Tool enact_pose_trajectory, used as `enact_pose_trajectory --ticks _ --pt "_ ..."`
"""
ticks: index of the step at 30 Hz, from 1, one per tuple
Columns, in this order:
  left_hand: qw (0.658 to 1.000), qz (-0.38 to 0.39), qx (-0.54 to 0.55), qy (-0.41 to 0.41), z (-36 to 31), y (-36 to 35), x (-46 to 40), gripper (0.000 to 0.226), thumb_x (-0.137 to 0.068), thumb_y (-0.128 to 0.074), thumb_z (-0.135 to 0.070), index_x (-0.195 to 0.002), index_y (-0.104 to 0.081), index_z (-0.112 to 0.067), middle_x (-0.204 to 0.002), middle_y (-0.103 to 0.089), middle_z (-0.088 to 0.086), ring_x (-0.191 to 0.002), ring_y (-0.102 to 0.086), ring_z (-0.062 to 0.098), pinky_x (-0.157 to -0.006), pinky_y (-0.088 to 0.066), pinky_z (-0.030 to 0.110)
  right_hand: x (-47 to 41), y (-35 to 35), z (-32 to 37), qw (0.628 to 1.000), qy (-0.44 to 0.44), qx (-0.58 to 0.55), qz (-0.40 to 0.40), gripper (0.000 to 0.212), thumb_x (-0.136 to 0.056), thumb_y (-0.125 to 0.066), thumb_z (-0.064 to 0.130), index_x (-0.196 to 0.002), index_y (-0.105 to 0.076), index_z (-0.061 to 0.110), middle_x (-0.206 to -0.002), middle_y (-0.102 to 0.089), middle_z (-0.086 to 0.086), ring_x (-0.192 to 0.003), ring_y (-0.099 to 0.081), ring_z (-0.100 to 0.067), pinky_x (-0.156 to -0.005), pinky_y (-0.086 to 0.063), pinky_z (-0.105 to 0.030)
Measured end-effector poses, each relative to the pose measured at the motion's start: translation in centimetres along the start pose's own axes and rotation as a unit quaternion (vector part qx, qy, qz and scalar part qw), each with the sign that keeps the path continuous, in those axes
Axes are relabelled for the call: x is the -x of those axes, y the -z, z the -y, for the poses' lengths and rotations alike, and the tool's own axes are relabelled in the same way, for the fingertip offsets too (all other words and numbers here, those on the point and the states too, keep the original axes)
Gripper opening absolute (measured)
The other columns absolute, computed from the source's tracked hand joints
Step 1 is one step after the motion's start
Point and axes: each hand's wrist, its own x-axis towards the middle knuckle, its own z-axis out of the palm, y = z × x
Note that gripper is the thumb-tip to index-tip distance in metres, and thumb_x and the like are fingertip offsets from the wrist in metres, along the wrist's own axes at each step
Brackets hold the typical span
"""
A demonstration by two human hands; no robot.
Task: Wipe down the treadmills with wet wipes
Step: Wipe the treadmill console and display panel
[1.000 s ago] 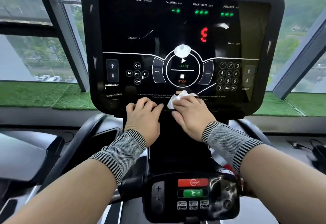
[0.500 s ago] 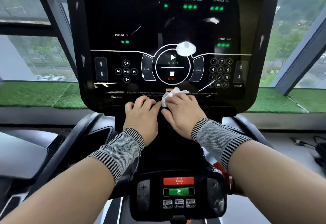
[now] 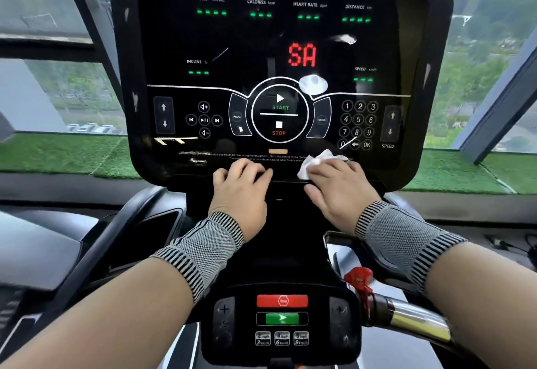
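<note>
A black treadmill console (image 3: 174,43) with lit green and red readouts fills the upper middle of the view. My right hand (image 3: 337,191) presses a crumpled white wet wipe (image 3: 315,162) against the console's lower edge, right of centre, below the number keypad. My left hand (image 3: 241,191) rests flat on the same lower edge, left of centre, fingers curled over the lip and holding nothing. Both wrists wear grey striped bands.
A lower control pod (image 3: 282,319) with red and green buttons sits near me. A red safety clip (image 3: 359,280) and a chrome handlebar (image 3: 412,319) lie at the right. Dark side rails flank the console; windows and green turf lie behind.
My right hand has slid the wipe rightward along the console's lower edge, away from my left hand. The red readout has changed to "SA". The left hand stays in place.
</note>
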Motion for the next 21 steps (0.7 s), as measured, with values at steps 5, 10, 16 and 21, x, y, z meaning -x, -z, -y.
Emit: enact_pose_trajectory --ticks 5,10,16,21 --pt "1.000 -0.012 0.010 -0.013 -1.0 -0.4 -0.1 0.056 -0.078 -0.058 -0.022 -0.134 -0.053 -0.020 -0.131 -0.051 -0.004 -0.125 -0.027 0.018 -0.093 -0.024 0.043 -1.4 0.0 2.4 0.999 0.015 -0.006 0.034 0.082 -0.083 0.001 0.056 -0.122 -0.060 0.016 -0.129 -0.055 0.008 -0.125 -0.040 -0.018 -0.099 -0.028 -0.039" --pt "1.000 -0.013 0.004 -0.028 -1.6 -0.2 -0.7 0.057 -0.077 -0.059 -0.022 -0.134 -0.053 -0.020 -0.133 -0.050 -0.005 -0.126 -0.028 0.019 -0.095 -0.026 0.045 0.5 0.0 -1.0 1.000 -0.012 0.000 0.003 0.076 -0.085 -0.007 0.055 -0.115 -0.065 0.015 -0.121 -0.060 0.007 -0.120 -0.046 -0.019 -0.098 -0.032 -0.042" --pt "0.999 -0.010 0.010 -0.053 -3.4 -0.6 -1.3 0.054 -0.069 -0.063 -0.020 -0.123 -0.062 -0.019 -0.123 -0.059 -0.003 -0.118 -0.036 0.021 -0.086 -0.034 0.046 -0.3 0.3 0.1 1.000 -0.001 -0.008 0.024 0.085 -0.081 0.004 0.056 -0.122 -0.060 0.018 -0.128 -0.056 0.009 -0.124 -0.041 -0.017 -0.099 -0.027 -0.039" --pt "0.998 0.010 0.001 -0.059 -3.8 -0.7 -1.7 0.057 -0.080 -0.054 -0.022 -0.137 -0.050 -0.022 -0.141 -0.045 -0.009 -0.129 -0.030 0.020 -0.095 -0.026 0.044 0.5 0.8 -1.5 0.999 -0.026 -0.006 0.024 0.087 -0.079 0.004 0.057 -0.121 -0.061 0.018 -0.127 -0.057 0.009 -0.124 -0.042 -0.017 -0.100 -0.027 -0.038"
